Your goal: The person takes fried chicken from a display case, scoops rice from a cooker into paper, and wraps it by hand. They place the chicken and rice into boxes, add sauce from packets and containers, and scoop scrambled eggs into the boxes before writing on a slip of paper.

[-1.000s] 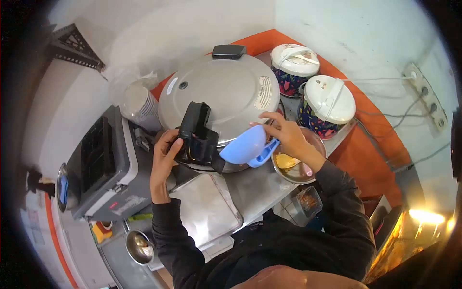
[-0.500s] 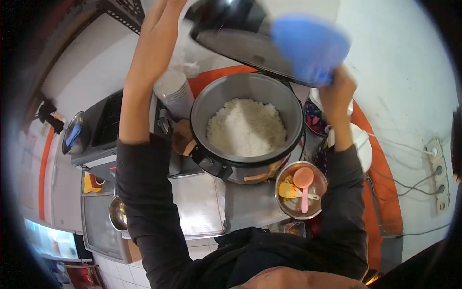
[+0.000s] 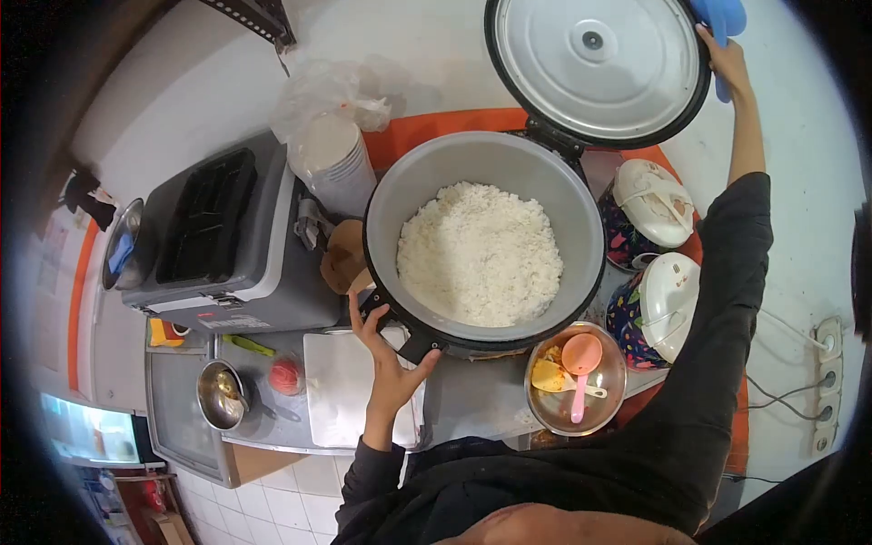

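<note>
A large rice cooker [image 3: 486,343] stands in the middle with its lid [image 3: 599,64] swung fully up. White rice [image 3: 481,254] lies in its grey pot. My left hand [image 3: 389,363] is beside the cooker's front latch, fingers spread and nothing held; whether it touches the latch is unclear. At the upper right my right hand [image 3: 727,64] is at the lid's right edge, its fingers wrapped round a blue plastic scoop [image 3: 722,18]. Right of the cooker's front, a steel bowl [image 3: 577,420] holds a pink ladle [image 3: 581,354] and a yellowish spatula [image 3: 549,375].
Two patterned containers with white lids [image 3: 656,204] stand at the right. A grey cool box [image 3: 263,263] and stacked cups [image 3: 341,163] are on the left. A white tray [image 3: 341,391], small steel bowl [image 3: 218,404] and pink ball [image 3: 286,375] lie in front.
The lid has swung up and back. My left hand has come down from the upper left to the cooker's front. My right hand has moved up and right with the scoop.
</note>
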{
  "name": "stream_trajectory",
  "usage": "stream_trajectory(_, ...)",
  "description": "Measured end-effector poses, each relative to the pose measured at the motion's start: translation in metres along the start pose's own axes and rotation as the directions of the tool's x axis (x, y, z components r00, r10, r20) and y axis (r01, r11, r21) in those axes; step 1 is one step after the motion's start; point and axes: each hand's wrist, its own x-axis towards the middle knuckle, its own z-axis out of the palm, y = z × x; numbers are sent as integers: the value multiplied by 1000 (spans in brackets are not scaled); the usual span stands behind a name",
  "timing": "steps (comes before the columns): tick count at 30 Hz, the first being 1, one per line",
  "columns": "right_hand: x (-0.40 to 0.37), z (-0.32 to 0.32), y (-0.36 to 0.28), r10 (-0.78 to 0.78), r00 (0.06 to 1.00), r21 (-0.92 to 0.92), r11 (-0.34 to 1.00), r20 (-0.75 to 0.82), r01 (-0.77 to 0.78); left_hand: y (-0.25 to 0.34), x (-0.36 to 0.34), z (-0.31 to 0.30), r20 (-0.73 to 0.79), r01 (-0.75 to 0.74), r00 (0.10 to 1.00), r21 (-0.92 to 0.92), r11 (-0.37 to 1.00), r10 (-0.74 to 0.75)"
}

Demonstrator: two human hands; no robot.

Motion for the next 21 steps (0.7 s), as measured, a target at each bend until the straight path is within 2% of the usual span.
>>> stream_trajectory(1,23,1,32,33,997,-67,997,66,-28,-4,-1,1,7,8,1000,-55,998,-8)
stream_trajectory(4,-3,-4,19,32,998,-104,994,53,-26,-2,-4,5,4,68,998,-164,984,-68)
stream_trajectory(5,-29,-3,5,-127,981,-213,973,-145,95,-1,-3,6,-9,98,995,-223,970,-102)
stream_trajectory(6,-52,-3,-13,-127,982,-212,973,-142,96,-2,-3,6,-10,100,994,-223,970,-105)
stream_trajectory(8,-94,-1,-51,-277,960,-204,943,-45,262,-7,-3,4,-10,26,1000,-78,997,-26)
stream_trajectory(10,-150,18,-80,-264,909,-51,954,323,295,-6,-1,4,-12,28,1000,-64,998,-29)
stream_trajectory(11,-196,23,-130,12,846,-24,1000,533,1,-6,-2,3,-6,25,1000,-53,998,-25)
stream_trajectory(12,-220,36,-128,-209,718,147,978,664,149,-7,-3,3,3,29,1000,-53,998,-29)
stream_trajectory(13,-247,48,-153,-120,587,158,987,801,-15,-8,-3,4,-10,5,1000,-37,999,-5)
stream_trajectory(14,-261,63,-156,-353,424,231,921,834,313,-10,-4,5,-27,-21,999,-21,1000,20)
stream_trajectory(15,-284,79,-149,-569,394,403,809,722,428,-13,-7,7,-25,-19,1000,-24,1000,18)
stream_trajectory(17,-314,115,-136,-432,178,280,795,884,539,-22,-14,15,-72,-121,988,164,979,134)
stream_trajectory(18,-324,126,-130,-433,176,281,793,884,541,-29,-16,21,-75,-120,988,163,979,133)
stream_trajectory(20,-336,140,-126,-309,63,198,738,949,645,-43,-20,36,-280,-212,929,137,968,243)
stream_trajectory(21,-334,141,-130,-302,26,214,730,953,650,-45,-17,43,-360,-242,889,159,957,284)
